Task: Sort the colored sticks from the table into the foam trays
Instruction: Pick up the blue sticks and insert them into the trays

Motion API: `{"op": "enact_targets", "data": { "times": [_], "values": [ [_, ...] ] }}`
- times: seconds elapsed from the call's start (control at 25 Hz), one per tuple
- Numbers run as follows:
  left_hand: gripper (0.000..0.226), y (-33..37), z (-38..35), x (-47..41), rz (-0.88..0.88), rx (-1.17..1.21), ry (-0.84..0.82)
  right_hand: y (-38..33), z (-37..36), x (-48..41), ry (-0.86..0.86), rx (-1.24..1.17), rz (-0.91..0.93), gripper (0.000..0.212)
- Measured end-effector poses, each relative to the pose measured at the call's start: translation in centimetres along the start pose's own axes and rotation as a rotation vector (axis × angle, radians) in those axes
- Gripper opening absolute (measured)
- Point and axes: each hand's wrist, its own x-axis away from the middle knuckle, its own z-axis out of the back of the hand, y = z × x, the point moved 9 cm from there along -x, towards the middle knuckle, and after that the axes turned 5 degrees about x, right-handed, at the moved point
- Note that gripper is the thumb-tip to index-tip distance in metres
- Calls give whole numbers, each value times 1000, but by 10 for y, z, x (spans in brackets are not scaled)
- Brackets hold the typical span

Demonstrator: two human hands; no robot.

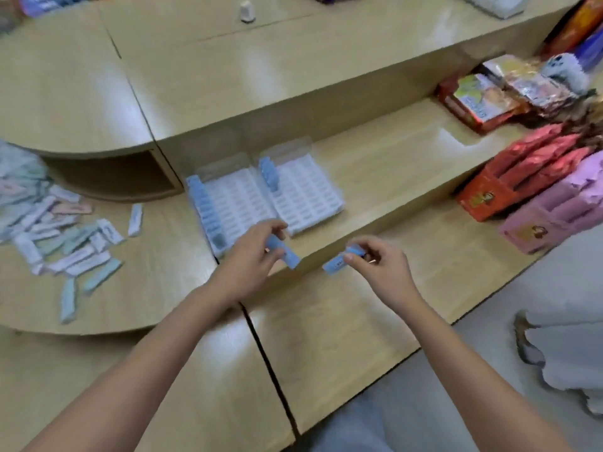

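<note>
Two white foam trays lie side by side on the lower wooden shelf. The left tray has a column of blue sticks along its left edge; the right tray holds a few blue sticks at its back left corner. My left hand grips a blue stick just in front of the left tray. My right hand pinches another blue stick above the shelf's front edge. A pile of loose blue, white, green and pink sticks lies on the table at the left.
Red and pink snack boxes stand on the shelf at the right, with more packets behind them. A raised counter runs behind the trays, with a small white bottle on it. Someone's foot is on the floor at the right.
</note>
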Motion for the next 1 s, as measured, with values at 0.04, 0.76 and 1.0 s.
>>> {"op": "enact_targets", "data": {
  "times": [0.04,0.76,1.0],
  "values": [
    [33,-3,15,-11,46,7,103,-10,-7,-28,-69,6,44,9],
    [22,-48,51,-123,230,-342,417,-66,-92,-198,-328,129,486,14],
    [18,-40,42,-127,85,-480,358,-69,-106,-186,-374,246,648,10]
  ]
}}
